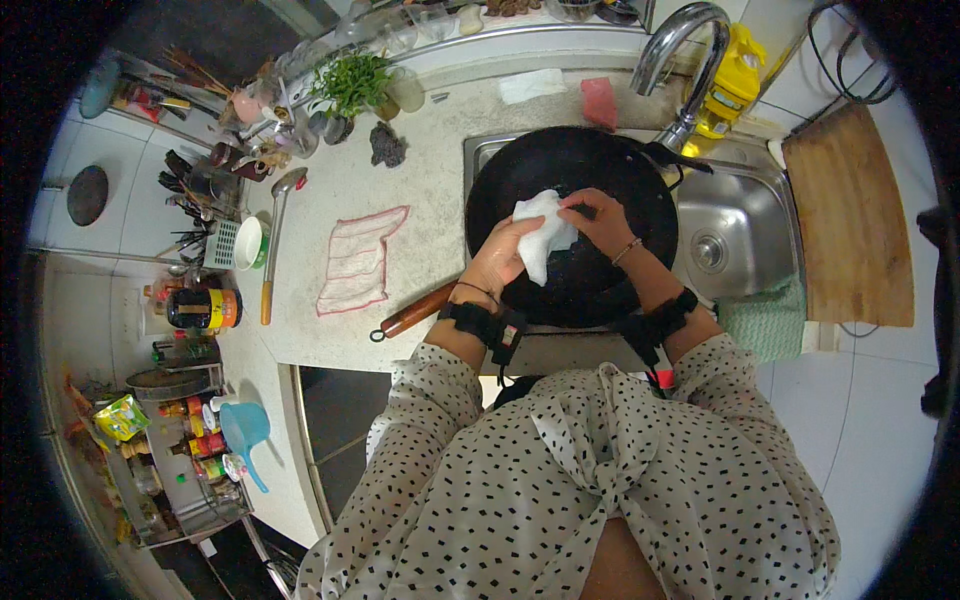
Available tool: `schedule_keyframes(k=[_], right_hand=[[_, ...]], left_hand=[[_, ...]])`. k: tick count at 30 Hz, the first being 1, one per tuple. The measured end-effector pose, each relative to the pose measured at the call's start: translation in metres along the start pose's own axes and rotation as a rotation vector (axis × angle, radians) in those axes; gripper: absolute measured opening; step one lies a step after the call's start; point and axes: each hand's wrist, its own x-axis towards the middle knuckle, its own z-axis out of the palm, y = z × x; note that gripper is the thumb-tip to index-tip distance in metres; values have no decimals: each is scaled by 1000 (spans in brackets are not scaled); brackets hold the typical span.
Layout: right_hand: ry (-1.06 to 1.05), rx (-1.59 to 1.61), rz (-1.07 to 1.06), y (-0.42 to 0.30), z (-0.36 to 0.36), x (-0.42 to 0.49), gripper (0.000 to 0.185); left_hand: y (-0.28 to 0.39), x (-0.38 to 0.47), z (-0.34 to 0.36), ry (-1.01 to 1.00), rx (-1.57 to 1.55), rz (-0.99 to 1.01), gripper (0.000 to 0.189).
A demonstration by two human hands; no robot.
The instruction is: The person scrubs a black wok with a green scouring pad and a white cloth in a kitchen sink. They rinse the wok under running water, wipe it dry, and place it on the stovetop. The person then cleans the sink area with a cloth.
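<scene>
A crumpled white cloth (541, 229) is held between both hands above a large black wok (517, 161). My left hand (501, 251) grips its left side, with the thumb laid across the top. At the cloth's upper right edge, my right hand (602, 221) pinches it between thumb and fingertips. The wok rests over the left part of a stainless steel sink. Its wooden handle (420, 309) points to the lower left, past my left wrist, and a small black handle sits at its upper right.
A chrome faucet (686, 112) arches behind the wok, beside a yellow detergent bottle (731, 82). To the right are the sink basin (742, 225) and a wooden board (859, 225). A red-edged dishcloth (360, 259) and a wooden-handled ladle (273, 240) lie on the left counter.
</scene>
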Motion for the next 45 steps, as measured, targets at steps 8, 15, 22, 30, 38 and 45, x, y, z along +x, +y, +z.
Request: schedule_keyframes(k=[8, 15, 22, 30, 38, 45], right_hand=[[-24, 458, 347, -7, -12, -14, 17], [213, 402, 339, -34, -98, -81, 18], [733, 423, 584, -63, -193, -255, 23], [1126, 208, 851, -65, -166, -487, 21], [1123, -415, 1463, -26, -93, -631, 18], [1092, -186, 1523, -10, -62, -674, 19]], left_hand=[[4, -3, 9, -45, 72, -16, 39], [2, 17, 9, 79, 146, -37, 48], [-3, 37, 10, 28, 112, -105, 45], [-6, 53, 17, -13, 238, -172, 49], [-2, 57, 13, -75, 253, -200, 45], [2, 53, 8, -91, 319, -183, 44]])
